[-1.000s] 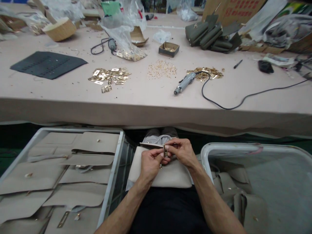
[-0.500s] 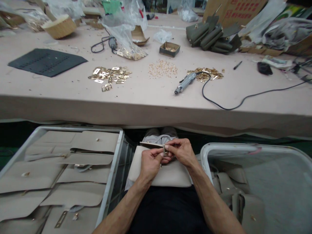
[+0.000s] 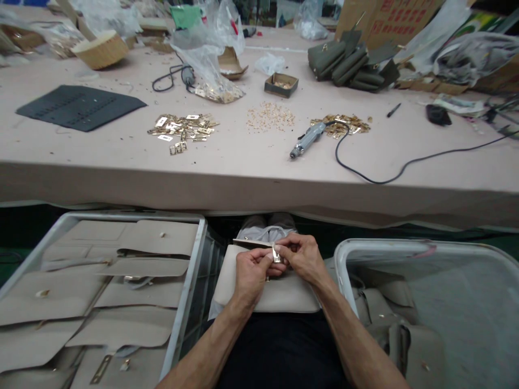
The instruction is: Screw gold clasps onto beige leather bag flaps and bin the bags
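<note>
Table (image 3: pixel 243 178) above hands (image 3: pixel 275 265); flanking bins (image 3: pixel 190 292)

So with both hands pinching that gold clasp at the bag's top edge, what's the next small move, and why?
Probably press the gold clasp flat onto the flap edge of the beige bag. The left hand and right hand both pinch it there; the electric screwdriver lies untouched on the table.

Narrow lap gap between left bin (image 3: pixel 184 302) and right bin (image 3: pixel 344 259), table edge (image 3: pixel 259 194) overhead.
</note>
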Motion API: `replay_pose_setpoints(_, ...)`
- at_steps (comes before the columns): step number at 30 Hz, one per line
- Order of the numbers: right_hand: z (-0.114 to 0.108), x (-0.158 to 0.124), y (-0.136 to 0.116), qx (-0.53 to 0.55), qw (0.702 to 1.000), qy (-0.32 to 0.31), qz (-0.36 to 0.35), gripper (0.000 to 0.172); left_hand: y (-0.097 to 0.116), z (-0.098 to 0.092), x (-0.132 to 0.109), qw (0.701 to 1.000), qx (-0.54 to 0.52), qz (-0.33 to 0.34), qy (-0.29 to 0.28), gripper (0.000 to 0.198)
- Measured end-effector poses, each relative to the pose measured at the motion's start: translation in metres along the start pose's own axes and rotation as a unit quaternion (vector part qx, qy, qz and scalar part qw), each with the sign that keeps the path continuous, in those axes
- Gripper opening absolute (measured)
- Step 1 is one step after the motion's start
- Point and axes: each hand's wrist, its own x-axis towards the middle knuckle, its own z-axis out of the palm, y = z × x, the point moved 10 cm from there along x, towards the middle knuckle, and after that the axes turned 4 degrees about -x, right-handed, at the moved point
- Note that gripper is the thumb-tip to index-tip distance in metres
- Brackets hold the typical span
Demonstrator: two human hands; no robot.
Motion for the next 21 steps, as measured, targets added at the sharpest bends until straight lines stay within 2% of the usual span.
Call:
replay_pose_setpoints(6,0.004,-0.003,-0.003,-0.078,0.997,0.018,-0.025,0.011,-0.001,-0.004,0.004,1.0,0.018,0.002,0.021,0.029)
replay_pose_setpoints(8,0.0,-0.007,-0.013,-0.096,0.992,0.053,-0.064,0.009,-0.003,-0.006,0.006,0.999,0.011,0.003,0.031,0.028)
replay_pose_setpoints(10,-0.003,-0.014,-0.031,-0.109,0.981,0.072,-0.141,0.012,-0.003,-0.007,0.007,0.999,0.002,0.002,0.04,0.027)
replay_pose_setpoints(12,0.002,-0.023,-0.049,-0.128,0.964,0.042,-0.229,0.016,-0.003,-0.008,0.008,0.999,-0.008,0.001,0.047,0.027)
replay_pose_setpoints(14,0.011,-0.031,-0.057,-0.158,0.945,-0.008,-0.286,0.021,-0.002,-0.01,0.009,0.998,-0.026,0.0,0.055,0.031)
replay_pose_setpoints(17,0.014,-0.035,-0.054,-0.192,0.929,-0.023,-0.316,0.028,-0.001,-0.011,0.012,0.997,-0.048,0.002,0.054,0.035)
replay_pose_setpoints(21,0.018,-0.034,-0.048,-0.204,0.921,-0.016,-0.331,0.028,-0.004,-0.005,0.013,0.999,-0.044,-0.004,0.027,0.027)
